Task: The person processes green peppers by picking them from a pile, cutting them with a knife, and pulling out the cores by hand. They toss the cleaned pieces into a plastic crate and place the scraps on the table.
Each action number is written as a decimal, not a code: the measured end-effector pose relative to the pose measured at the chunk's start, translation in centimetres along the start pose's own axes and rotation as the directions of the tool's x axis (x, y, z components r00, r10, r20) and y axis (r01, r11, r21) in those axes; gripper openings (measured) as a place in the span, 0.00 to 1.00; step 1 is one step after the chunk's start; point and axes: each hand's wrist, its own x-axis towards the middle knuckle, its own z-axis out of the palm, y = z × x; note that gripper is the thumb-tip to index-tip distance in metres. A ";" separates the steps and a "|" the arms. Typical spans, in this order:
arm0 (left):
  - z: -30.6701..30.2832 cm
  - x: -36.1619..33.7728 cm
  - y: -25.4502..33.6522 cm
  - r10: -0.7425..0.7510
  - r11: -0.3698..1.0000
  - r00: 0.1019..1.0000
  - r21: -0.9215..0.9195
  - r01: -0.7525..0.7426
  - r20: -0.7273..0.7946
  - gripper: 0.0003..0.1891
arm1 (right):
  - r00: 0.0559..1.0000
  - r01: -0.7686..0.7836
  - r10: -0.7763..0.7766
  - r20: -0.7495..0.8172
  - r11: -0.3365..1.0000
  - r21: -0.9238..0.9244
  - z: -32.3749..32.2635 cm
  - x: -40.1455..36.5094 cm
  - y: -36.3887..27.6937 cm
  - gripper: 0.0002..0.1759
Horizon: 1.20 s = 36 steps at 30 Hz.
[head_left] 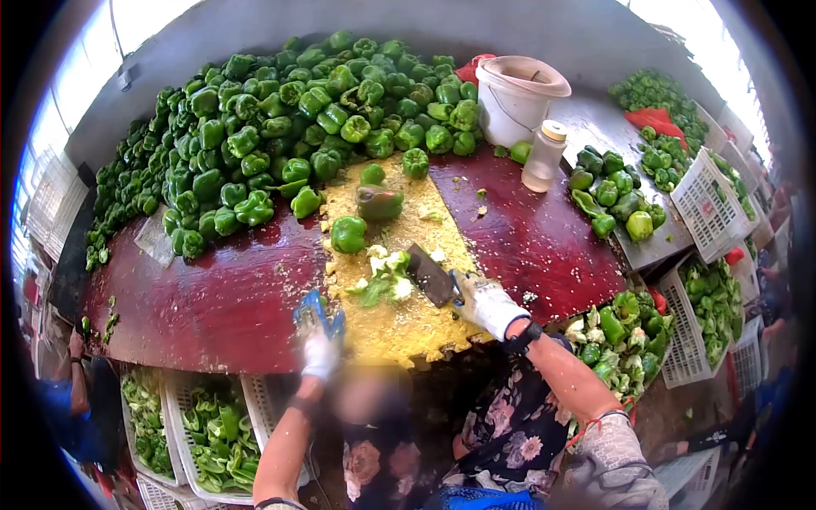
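My right hand, in a white glove with blue fingertips, grips a cleaver whose dark blade rests over a yellow mat. Beside the blade lie cut pale-green pepper cores and pieces. Gloved the same way, my left hand is at the mat's left edge with its fingers apart and nothing in them. Farther up the mat sit a whole green pepper, a reddish-brown blurred pepper and a small green one.
A large heap of green peppers covers the back of the red table. Right of it stand a white bucket and a capped bottle. Crates of cut peppers sit below; another person's arm shows at left.
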 end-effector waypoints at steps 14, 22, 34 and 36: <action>1.2 4.7 6.6 0.174 0.095 0.977 -0.985 -0.141 -0.123 0.30 | 0.990 0.118 -0.015 -0.137 0.609 0.784 -2.6 -3.5 -5.2 0.39; -0.1 6.3 -1.1 -0.178 0.241 0.913 -0.916 -0.322 -0.368 0.23 | 0.978 0.006 -0.145 0.147 0.732 0.681 3.7 2.8 -11.0 0.40; -5.8 5.1 3.5 -0.245 0.313 0.969 -0.943 0.110 0.032 0.22 | 0.849 -0.259 0.519 -0.097 0.569 0.780 -2.4 -0.5 -2.7 0.33; -4.4 10.0 -0.8 -0.079 0.327 0.987 -0.938 -0.110 -0.143 0.20 | 0.819 -0.299 0.558 -0.129 0.609 0.735 -1.3 1.1 2.1 0.35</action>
